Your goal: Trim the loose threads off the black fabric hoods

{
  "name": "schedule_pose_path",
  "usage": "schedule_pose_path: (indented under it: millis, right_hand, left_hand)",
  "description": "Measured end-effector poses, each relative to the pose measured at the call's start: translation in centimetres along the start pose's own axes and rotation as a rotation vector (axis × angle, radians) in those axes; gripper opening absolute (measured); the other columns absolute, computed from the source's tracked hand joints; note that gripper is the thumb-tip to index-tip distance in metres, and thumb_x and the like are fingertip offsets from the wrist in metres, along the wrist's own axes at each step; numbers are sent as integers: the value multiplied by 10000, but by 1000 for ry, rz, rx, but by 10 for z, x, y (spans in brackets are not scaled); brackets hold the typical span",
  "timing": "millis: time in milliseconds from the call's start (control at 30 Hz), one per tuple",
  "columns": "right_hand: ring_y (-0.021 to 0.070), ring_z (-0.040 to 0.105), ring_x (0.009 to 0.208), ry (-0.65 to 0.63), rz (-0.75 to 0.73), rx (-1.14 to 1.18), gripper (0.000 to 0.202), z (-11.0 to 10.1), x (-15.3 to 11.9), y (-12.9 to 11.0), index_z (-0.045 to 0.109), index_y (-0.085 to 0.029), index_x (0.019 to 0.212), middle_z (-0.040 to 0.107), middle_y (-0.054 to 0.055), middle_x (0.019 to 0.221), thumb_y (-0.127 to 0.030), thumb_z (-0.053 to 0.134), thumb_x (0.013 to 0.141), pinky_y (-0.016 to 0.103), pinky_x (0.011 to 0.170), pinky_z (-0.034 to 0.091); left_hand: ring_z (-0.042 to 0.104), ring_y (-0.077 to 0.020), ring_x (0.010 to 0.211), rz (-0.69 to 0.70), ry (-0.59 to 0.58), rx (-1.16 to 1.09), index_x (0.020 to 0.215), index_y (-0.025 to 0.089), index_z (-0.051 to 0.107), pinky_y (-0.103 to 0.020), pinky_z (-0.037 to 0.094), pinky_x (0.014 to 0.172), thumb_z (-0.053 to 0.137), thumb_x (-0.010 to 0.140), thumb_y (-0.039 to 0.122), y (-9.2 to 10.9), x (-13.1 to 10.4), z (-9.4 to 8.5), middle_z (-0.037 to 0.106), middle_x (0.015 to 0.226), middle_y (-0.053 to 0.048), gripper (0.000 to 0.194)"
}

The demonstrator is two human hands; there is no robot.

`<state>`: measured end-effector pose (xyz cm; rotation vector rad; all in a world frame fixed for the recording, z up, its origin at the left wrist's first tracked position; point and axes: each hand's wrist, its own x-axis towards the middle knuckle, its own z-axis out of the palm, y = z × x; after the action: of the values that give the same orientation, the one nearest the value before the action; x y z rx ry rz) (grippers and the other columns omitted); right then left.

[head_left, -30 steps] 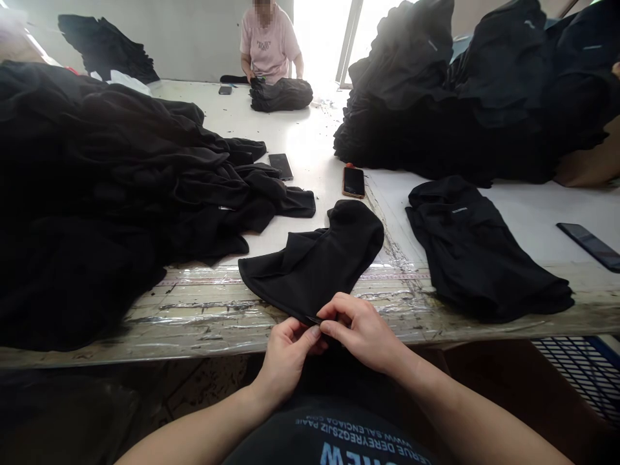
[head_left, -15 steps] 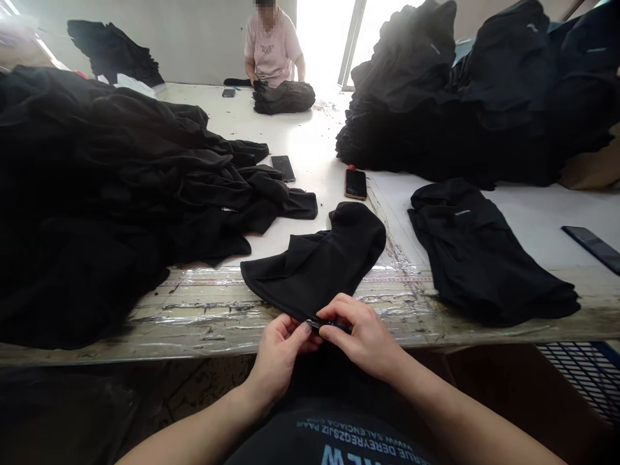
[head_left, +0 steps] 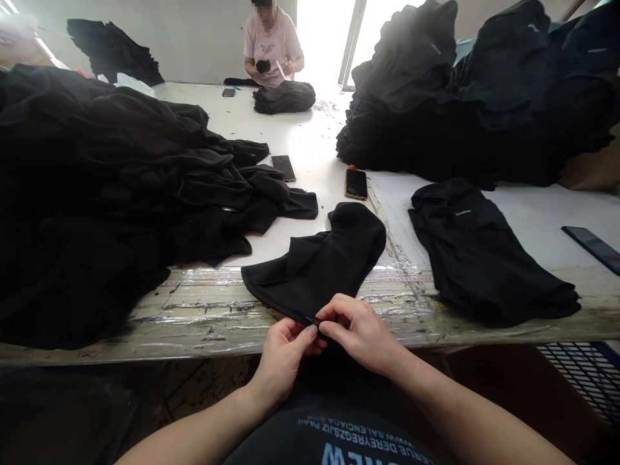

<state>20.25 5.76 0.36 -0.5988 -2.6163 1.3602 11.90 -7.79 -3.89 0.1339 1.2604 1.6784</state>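
The cloth [head_left: 322, 265] lies at the near edge of the table [head_left: 310, 152], its rounded end pointing away and its hem slanting down to the hands. A narrow open strip runs between the cloth and the loose pile [head_left: 97, 194] on the left, whose nearest flaps come close to it. On the right there is more room: bare tabletop separates the cloth from the folded stack [head_left: 489, 252]. The stack's lower end sits near the table's front edge, and the pile's dark folds reach that edge too. Beyond the cloth, the orange-edged phone [head_left: 356, 184] and the grey phone [head_left: 283, 168] lie flat, with open white surface running back between the pile and the tall heap [head_left: 450, 116]. A black phone [head_left: 593, 247] lies beyond the stack, at far right.

The left hand [head_left: 285, 352] is closed on the hem, thumb against fingers. The right hand [head_left: 363, 332] pinches a small dark tool [head_left: 312, 319] between thumb and curled fingers — its thin tip is at the hem, just beside the left thumb. The fingers hide most of the tool.

At the far end, a person [head_left: 274, 45] holds a small black item and a white strip above a dark bundle [head_left: 284, 97].
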Motion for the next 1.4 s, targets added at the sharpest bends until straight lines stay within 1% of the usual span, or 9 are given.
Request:
schedule_pose_path:
  millis: [133,300,433,633,1033,1233,1400]
  right_hand:
    - [114,537,634,2,8,-2,85,1,0,2,665,-184,762,607,-2,732,-116,614,759,236,569,410]
    - [115,543,648,14,0,15,86,3,0,2,679,-179,816,613,9,770,-137,626,764,237,579,424]
    - [124,553,684,11,-38,-7,121,4,2,-1,687,-180,836,613,15,789,-119,643,741,243,595,417]
    - [121,557,683,-7,-38,-2,93,5,6,-2,681,-179,803,611,11,775,-121,643,743,236,592,415]
    - [106,541,638,-12,-34,9,101,6,8,2,674,-174,770,606,-1,728,-92,619,748,221,573,405]
    - [115,554,687,-48,-44,-18,119,7,13,-3,696,-179,815,599,12,787,-109,652,728,226,604,420]
    - [116,555,684,-50,-36,-7,114,9,14,-6,692,-175,788,590,10,766,-96,646,720,220,591,421]
  left_hand:
    - [648,-144,693,-20,10,3,902,97,649,-247,525,629,724,744,313,6,-1,-2,677,817,-66,278]
    - [647,-139,683,0,43,-13,887,97,634,-238,527,620,724,746,299,12,-1,-5,672,794,-58,263]
    - [634,-132,673,-2,10,-16,910,87,640,-239,523,624,728,742,291,8,0,-5,677,793,-68,278]
    - [637,-139,679,-10,-3,-15,920,84,645,-249,526,634,724,747,293,1,0,-4,676,795,-69,283]
    - [640,-137,680,-8,2,5,941,88,647,-249,529,635,723,750,297,-3,2,-7,675,823,-67,293]
    - [625,-122,645,-16,-14,18,905,94,660,-236,516,622,735,736,330,-5,1,-6,678,767,-56,300]
    - [621,-120,650,-13,-20,24,888,97,673,-233,514,628,728,744,343,-5,1,-5,678,748,-55,291]
